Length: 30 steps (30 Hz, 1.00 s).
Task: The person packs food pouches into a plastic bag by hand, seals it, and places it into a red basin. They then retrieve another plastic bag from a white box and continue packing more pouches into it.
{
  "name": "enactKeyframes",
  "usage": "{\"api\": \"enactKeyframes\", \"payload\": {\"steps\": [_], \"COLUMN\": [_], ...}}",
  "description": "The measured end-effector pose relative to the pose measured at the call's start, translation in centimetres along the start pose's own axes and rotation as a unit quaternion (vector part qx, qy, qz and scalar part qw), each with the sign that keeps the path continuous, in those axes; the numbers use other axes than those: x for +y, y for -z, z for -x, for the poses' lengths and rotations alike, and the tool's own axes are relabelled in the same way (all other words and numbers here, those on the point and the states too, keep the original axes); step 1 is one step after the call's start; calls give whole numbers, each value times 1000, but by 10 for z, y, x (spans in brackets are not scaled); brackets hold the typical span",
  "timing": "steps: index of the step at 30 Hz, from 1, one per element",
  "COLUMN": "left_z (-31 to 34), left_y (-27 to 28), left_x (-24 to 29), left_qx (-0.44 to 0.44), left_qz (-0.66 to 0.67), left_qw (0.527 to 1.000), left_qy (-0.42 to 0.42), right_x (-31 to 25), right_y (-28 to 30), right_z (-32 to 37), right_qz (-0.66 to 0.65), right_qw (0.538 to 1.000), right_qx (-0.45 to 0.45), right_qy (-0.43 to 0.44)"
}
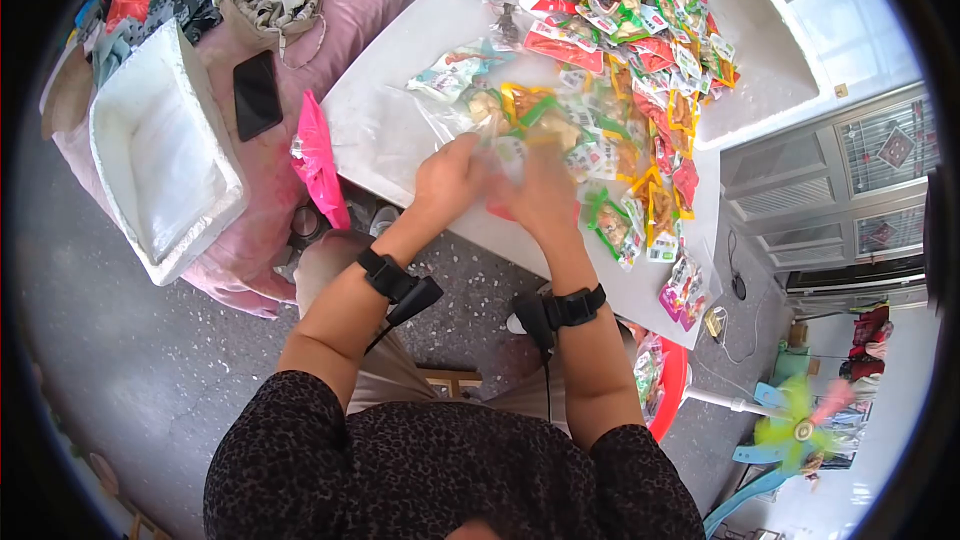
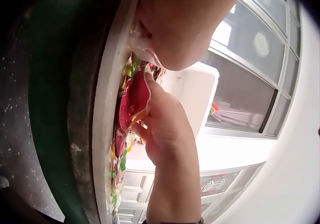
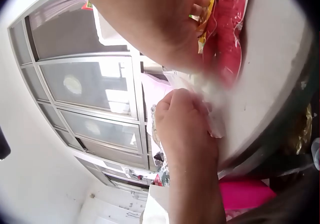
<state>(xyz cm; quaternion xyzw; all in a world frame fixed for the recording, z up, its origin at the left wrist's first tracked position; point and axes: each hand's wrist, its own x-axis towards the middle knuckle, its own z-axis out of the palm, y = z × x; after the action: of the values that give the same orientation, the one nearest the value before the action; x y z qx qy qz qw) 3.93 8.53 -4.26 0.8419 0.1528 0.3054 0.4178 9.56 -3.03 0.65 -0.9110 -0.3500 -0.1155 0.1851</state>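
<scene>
My left hand (image 1: 449,180) pinches the edge of a clear plastic bag (image 3: 218,126) over the near side of the white table. Beside it, my right hand (image 1: 545,202), blurred in the head view, grips a red snack packet (image 2: 137,97) between thumb and fingers. Its fingertips overlap a yellow-edged packet (image 3: 207,6) in the right wrist view. Many snack packets (image 1: 655,125) in red, yellow and green lie spread and heaped just beyond both hands. A white-and-blue plastic bag (image 1: 450,75) lies on the table past my left hand.
A white foam box (image 1: 770,65) stands tipped behind the heap. Left of the table, another foam box (image 1: 175,165), a black phone (image 1: 257,97) and a bright pink bag (image 1: 315,155) sit on a pink cover. A red basin (image 1: 675,385) and a fan (image 1: 803,429) stand at the right.
</scene>
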Motion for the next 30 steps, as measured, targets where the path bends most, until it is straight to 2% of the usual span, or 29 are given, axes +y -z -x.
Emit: {"api": "enactKeyframes", "payload": {"steps": [2, 5, 8, 10, 11, 12, 13, 17, 23, 26, 30], "left_z": [-1, -2, -4, -7, -7, -7, -7, -6, -1, -1, -1], "left_y": [1, 6, 9, 9, 8, 6, 5, 5, -5, 6, 10], "left_x": [0, 4, 7, 7, 8, 8, 9, 21, 27, 43, 49], "left_qx": [-3, -23, -48, -69, -64, -59, -53, -97, -121, -143, -156], "left_qz": [8, 7, 10, 10, 10, 9, 9, -7, 15, 24, 33], "left_qw": [1000, 1000, 998, 997, 997, 998, 998, 995, 992, 989, 987], "left_qy": [4, 11, 31, 42, 35, 27, 19, 10, -10, -1, -23], "right_x": [0, 10, 23, 30, 34, 37, 41, 54, 52, 55, 60], "right_y": [-6, -1, 27, 52, 59, 66, 71, 80, 75, 77, 74], "right_z": [-5, -5, 1, 4, 7, 10, 14, 30, 52, 57, 57], "right_qz": [33, 12, -46, -112, -251, -384, -508, -708, -749, -776, -783], "right_qw": [999, 999, 999, 989, 956, 899, 819, 661, 591, 567, 560], "right_qx": [9, -49, -8, 25, 45, 65, 84, 55, 64, 28, -6], "right_qy": [10, 4, -12, -89, -147, -202, -252, -244, -293, -276, -270]}}
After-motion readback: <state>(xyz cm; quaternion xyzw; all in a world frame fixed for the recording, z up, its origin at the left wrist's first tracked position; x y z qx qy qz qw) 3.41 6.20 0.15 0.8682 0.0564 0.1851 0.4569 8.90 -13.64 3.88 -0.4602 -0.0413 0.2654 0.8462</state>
